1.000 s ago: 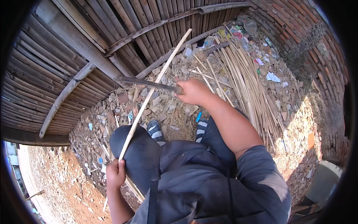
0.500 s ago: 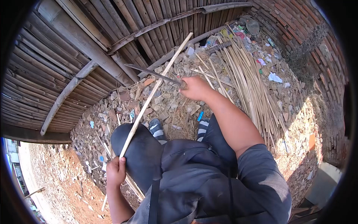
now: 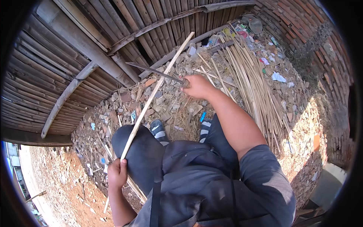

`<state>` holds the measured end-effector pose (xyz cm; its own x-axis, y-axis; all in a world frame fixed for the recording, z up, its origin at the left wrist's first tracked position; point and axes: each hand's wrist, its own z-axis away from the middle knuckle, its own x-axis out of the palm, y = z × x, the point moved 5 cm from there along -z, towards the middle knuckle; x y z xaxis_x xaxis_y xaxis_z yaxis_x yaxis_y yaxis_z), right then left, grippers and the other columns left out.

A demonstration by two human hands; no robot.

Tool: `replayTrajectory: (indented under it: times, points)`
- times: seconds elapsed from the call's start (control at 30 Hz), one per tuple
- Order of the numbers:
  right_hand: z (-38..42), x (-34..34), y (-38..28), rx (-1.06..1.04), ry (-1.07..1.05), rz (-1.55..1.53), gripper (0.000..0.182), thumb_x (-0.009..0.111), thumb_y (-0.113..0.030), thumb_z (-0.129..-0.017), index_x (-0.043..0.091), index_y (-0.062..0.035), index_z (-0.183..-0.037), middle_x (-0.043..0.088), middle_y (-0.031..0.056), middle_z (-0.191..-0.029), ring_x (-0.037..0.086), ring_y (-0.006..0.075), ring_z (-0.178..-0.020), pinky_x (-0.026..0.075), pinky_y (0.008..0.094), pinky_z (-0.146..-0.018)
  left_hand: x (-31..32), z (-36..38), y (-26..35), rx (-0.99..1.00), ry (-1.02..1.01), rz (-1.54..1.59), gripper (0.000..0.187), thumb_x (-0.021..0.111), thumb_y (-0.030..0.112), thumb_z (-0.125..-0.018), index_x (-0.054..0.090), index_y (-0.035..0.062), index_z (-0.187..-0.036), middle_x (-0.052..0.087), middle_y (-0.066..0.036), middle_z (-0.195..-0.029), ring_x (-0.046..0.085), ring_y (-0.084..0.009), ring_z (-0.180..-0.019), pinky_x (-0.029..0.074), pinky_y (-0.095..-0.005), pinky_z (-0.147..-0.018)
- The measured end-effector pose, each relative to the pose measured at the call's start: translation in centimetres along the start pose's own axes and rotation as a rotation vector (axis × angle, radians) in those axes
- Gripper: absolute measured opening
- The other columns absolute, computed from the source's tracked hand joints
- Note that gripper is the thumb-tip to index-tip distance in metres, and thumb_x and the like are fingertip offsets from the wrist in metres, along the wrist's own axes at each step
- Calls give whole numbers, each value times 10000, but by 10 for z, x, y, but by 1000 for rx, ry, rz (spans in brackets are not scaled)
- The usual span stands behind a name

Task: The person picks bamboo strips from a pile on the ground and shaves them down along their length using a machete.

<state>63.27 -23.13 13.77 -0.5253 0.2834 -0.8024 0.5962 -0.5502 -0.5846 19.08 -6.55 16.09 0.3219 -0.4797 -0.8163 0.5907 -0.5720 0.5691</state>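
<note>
Left hand (image 3: 117, 174) low beside the left knee, fingers curled in a closed grip, forearm bare and bent up toward the body, right arm stretched forward and bare below a grey sleeve, right hand (image 3: 197, 86) fisted shut, knuckles up

Pale tan bamboo strip (image 3: 151, 98) is showing in the left hand's (image 3: 117, 174) fist, w/ dark grey-black trousers (image 3: 141, 159) just beside that grip. Dull dark-grey blade (image 3: 153, 70) is sticking out of the right hand's (image 3: 198, 86) grip, w/ straw-yellow sticks (image 3: 251, 79) lying just past it. Below that grip, grey-and-white striped sandals (image 3: 159, 130) are showing & a bright blue scrap (image 3: 202, 116) is lying btwn them; red-brown brick wall (image 3: 302, 26) well off.
</note>
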Motion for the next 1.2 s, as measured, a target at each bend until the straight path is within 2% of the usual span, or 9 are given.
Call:
replayTrajectory:
  times: [0.07,0.17,0.27,0.37,0.77,0.87,1.0,1.1,1.2]
  points:
    - [7,-1,-5,15,4,-4,468,749,-333,-829,677,-38,-1186,704,244,-1074,665,433,-1037,530,486,-920,0,-1,0,3,-1,-1,495,585,332,-1040,468,0,-693,457,-158,-541,416,-276,-489,354,-417,-501]
    - [15,5,-15,-96,35,19,417,748,-355,-839,692,-70,-1138,707,238,-923,681,430,-924,538,498,-819,0,0,1,7,-11,3,495,585,333,-1040,467,1,-692,459,-156,-543,413,-272,-490,353,-416,-501]
    - [21,15,-27,-159,-75,86,409,747,-351,-836,692,-73,-1131,707,240,-922,682,432,-919,540,505,-804,0,-1,3,8,-18,-1,497,584,334,-1041,465,1,-691,460,-155,-546,410,-268,-491,350,-417,-500]
    - [15,18,-26,-154,-111,109,372,744,-328,-827,696,-95,-1113,711,216,-1008,682,397,-1005,538,516,-885,-1,1,0,7,-15,-2,498,584,331,-1041,464,1,-688,460,-153,-547,408,-263,-492,347,-417,-499]
    - [7,-1,-1,-22,45,-13,447,743,-311,-827,687,-67,-1198,710,230,-1075,674,411,-1018,536,481,-904,0,0,-2,13,-4,-1,507,595,335,-1035,455,1,-680,455,-159,-549,421,-290,-494,354,-428,-504]
    - [17,2,-16,-135,42,-24,411,748,-348,-834,693,-59,-1121,703,242,-887,683,433,-888,539,500,-800,2,-3,-5,22,-6,-7,507,595,335,-1034,454,1,-680,455,-160,-552,417,-290,-496,352,-427,-506]
    - [17,15,-25,-193,-22,64,357,752,-328,-825,698,-67,-1063,694,224,-820,686,422,-855,532,518,-778,0,-1,-4,22,-5,-12,511,592,340,-1036,449,1,-682,447,-155,-552,405,-278,-500,349,-422,-509]
    - [14,9,-27,-111,-126,75,354,740,-299,-816,693,-105,-1108,716,197,-990,686,389,-989,548,509,-849,1,-1,-4,9,-11,11,513,593,343,-1036,446,2,-683,442,-147,-550,396,-254,-505,345,-416,-508]
    - [10,7,-19,-148,-41,78,359,743,-304,-818,699,-107,-1114,717,199,-989,684,394,-980,543,509,-849,2,-2,-5,-2,-14,12,511,598,342,-1035,448,2,-685,444,-140,-549,391,-232,-510,344,-409,-505]
